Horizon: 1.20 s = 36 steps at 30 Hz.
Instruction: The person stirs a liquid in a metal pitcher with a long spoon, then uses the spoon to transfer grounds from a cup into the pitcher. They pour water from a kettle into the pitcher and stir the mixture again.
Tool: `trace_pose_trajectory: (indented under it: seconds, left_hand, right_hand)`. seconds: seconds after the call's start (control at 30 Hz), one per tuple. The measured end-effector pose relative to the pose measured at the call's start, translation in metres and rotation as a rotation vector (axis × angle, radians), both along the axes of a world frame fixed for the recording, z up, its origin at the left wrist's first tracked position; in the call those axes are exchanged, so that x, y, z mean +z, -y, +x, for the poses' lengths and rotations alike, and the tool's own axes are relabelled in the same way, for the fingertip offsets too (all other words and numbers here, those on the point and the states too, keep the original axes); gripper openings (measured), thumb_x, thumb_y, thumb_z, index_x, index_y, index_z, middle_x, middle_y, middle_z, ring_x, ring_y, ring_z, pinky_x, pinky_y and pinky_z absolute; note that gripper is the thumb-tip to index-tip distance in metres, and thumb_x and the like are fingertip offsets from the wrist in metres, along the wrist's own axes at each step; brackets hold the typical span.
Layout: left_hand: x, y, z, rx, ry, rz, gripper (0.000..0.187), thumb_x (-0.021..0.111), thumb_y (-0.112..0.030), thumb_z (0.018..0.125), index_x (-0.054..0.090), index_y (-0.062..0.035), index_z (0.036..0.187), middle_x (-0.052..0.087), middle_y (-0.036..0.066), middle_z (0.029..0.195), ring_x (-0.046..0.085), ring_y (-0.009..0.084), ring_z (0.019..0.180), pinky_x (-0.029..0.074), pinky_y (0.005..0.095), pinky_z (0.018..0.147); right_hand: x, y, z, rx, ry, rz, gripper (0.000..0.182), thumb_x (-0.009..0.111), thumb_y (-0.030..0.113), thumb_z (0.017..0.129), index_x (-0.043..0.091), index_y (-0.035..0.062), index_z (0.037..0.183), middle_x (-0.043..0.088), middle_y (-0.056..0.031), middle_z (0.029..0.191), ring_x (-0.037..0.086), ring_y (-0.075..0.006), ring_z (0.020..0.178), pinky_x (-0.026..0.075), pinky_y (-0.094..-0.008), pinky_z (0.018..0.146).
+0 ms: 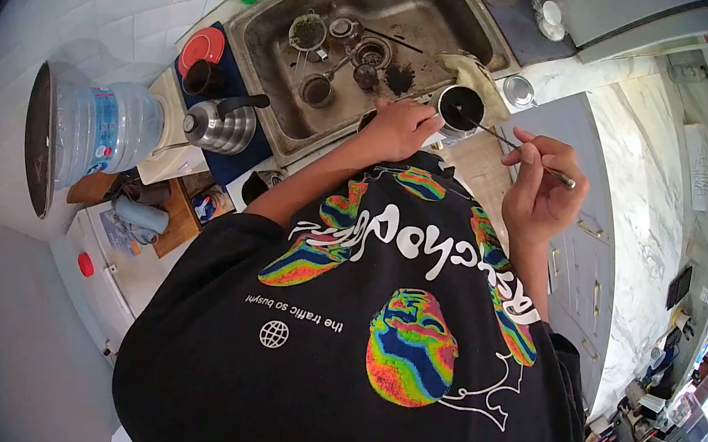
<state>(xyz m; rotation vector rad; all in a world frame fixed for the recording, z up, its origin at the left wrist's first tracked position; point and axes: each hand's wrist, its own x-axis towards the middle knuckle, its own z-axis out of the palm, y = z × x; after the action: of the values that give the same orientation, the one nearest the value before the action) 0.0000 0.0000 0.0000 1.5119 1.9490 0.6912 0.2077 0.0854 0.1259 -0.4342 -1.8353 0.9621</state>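
Observation:
My left hand (400, 130) is closed against the left side of a metal cup (475, 130) with dark contents; the fingers gripping it are partly hidden. In my right hand (544, 188), pinched between thumb and fingers, is a thin metal bar spoon (507, 141) with a twisted stem. Its far end reaches into the cup. The cup sits by the front right corner of the sink (253, 74), beside a pale cloth (477, 78). Dark grounds (399, 79) lie on the sink floor.
Inside the sink are a strainer (307, 33) with greenish residue and a small dark-filled cup (317, 90). A gooseneck kettle (220, 125) and a black cup (205, 78) stand on the left. Further left is a large water bottle (120, 128). A round metal lid (519, 91) lies to the right.

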Motion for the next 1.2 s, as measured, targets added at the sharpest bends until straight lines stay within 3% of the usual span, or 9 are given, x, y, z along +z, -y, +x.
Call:
trace_pose_trajectory:
  seconds: [0.07,0.17,0.47,0.57,0.67,0.77,0.87,0.97,1.2]
  left_hand:
    - [0.001,0.0,0.002,0.002,-0.026,0.035,0.039,0.052,-0.042,0.104,0.068,-0.0076,0.093,0.068,0.017,0.088,0.065,0.0378,0.094,0.038,0.0527,0.088]
    - [-0.003,-0.002,0.001,-0.022,0.002,-0.006,0.04,0.05,-0.045,0.104,0.067,-0.0109,0.092,0.069,0.015,0.095,0.063,0.0379,0.102,0.037,0.0563,0.089]
    - [0.003,0.0,0.0,-0.009,0.016,0.005,0.039,0.05,-0.044,0.103,0.067,-0.0105,0.091,0.069,0.016,0.095,0.064,0.0394,0.1,0.036,0.0553,0.088]
    - [0.001,-0.001,-0.001,-0.013,-0.001,0.018,0.039,0.05,-0.044,0.104,0.067,-0.0102,0.091,0.07,0.016,0.096,0.064,0.0393,0.1,0.036,0.0556,0.088]
    - [0.003,0.0,0.0,-0.01,0.025,0.019,0.039,0.05,-0.043,0.104,0.066,-0.0105,0.091,0.07,0.015,0.096,0.064,0.038,0.102,0.036,0.0556,0.088]
    - [0.006,0.001,0.0,-0.021,-0.011,0.043,0.038,0.05,-0.043,0.104,0.067,-0.011,0.091,0.071,0.014,0.096,0.064,0.0361,0.104,0.036,0.0549,0.089]
    - [-0.003,0.002,0.002,0.014,-0.067,0.138,0.039,0.052,-0.042,0.104,0.067,-0.0089,0.09,0.067,0.015,0.086,0.064,0.037,0.092,0.037,0.0505,0.086]
    - [0.004,-0.001,-0.003,-0.037,-0.033,-0.006,0.04,0.049,-0.045,0.103,0.067,-0.0114,0.09,0.07,0.014,0.095,0.064,0.0355,0.102,0.036,0.0545,0.089]
    - [0.002,0.0,-0.001,-0.018,-0.033,0.023,0.041,0.05,-0.045,0.103,0.068,-0.0108,0.089,0.069,0.015,0.091,0.065,0.0363,0.097,0.037,0.0531,0.087]
  right_hand:
    - [0.001,0.001,0.002,0.01,0.031,0.013,0.025,0.056,-0.009,0.101,0.039,0.004,0.114,0.062,-0.0246,0.099,0.072,-0.0261,0.083,0.062,-0.0318,0.067]
    - [-0.001,0.002,-0.004,-0.017,-0.026,0.03,0.026,0.065,-0.008,0.097,0.045,0.0023,0.11,0.07,-0.023,0.096,0.071,-0.0185,0.071,0.058,-0.0284,0.061]
    - [-0.003,-0.002,-0.005,-0.029,-0.052,0.068,0.026,0.065,-0.009,0.096,0.045,0.0023,0.109,0.07,-0.0229,0.092,0.072,-0.02,0.074,0.057,-0.0283,0.06]
    - [-0.001,0.001,-0.001,0.052,0.047,0.045,0.025,0.054,-0.01,0.101,0.038,0.0038,0.113,0.061,-0.025,0.098,0.073,-0.0316,0.09,0.06,-0.0319,0.064]
    - [-0.004,0.003,-0.009,-0.008,0.016,0.024,0.025,0.054,-0.011,0.101,0.037,0.004,0.113,0.061,-0.0246,0.095,0.073,-0.0295,0.083,0.062,-0.0331,0.066]
    - [-0.003,0.002,-0.008,-0.043,-0.004,0.036,0.026,0.053,-0.011,0.101,0.036,0.0043,0.113,0.061,-0.024,0.094,0.07,-0.0244,0.075,0.064,-0.0395,0.073]
    - [-0.011,0.0,-0.006,-0.009,-0.114,0.096,0.025,0.063,-0.011,0.096,0.044,0.0017,0.107,0.066,-0.021,0.089,0.072,-0.0238,0.073,0.063,-0.0379,0.071]
    - [-0.009,0.004,-0.01,0.002,-0.099,0.137,0.027,0.065,-0.011,0.094,0.045,0.0024,0.107,0.066,-0.0193,0.086,0.072,-0.0247,0.072,0.064,-0.0408,0.074]
    - [-0.01,0.004,-0.014,-0.022,-0.051,0.192,0.032,0.068,-0.011,0.091,0.045,0.0048,0.107,0.066,-0.0173,0.084,0.073,-0.027,0.074,0.063,-0.0395,0.072]
